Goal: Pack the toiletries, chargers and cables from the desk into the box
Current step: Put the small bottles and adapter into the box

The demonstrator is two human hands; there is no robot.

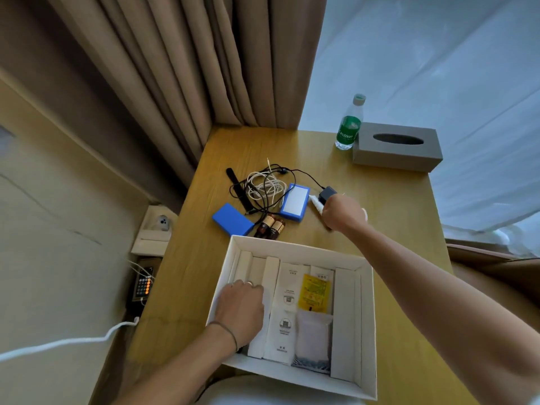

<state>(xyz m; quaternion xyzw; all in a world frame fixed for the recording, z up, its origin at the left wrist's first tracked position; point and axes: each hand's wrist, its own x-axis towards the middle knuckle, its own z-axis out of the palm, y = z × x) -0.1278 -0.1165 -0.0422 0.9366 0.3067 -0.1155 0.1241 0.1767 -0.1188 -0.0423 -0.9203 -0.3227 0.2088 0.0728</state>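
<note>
A white box [366, 317] stands open on the wooden desk [380, 223], holding several white packets, a yellow sachet [315, 289] and a clear pouch. My left hand [241, 308] rests inside its left part on narrow white boxes, fingers curled. My right hand [340, 211] is closed on a white tube [315, 201] beyond the box, beside a black charger [327, 194]. Tangled white and black cables [264, 188], two blue power banks [294, 201] [232, 219] and two small brown bottles [270, 226] lie behind the box.
A green-labelled water bottle [349, 124] and a grey tissue box [397, 147] stand at the desk's far right. Brown curtains [175, 83] hang behind. Left of the desk are a wall, a phone [143, 285] and a white cable [73, 342].
</note>
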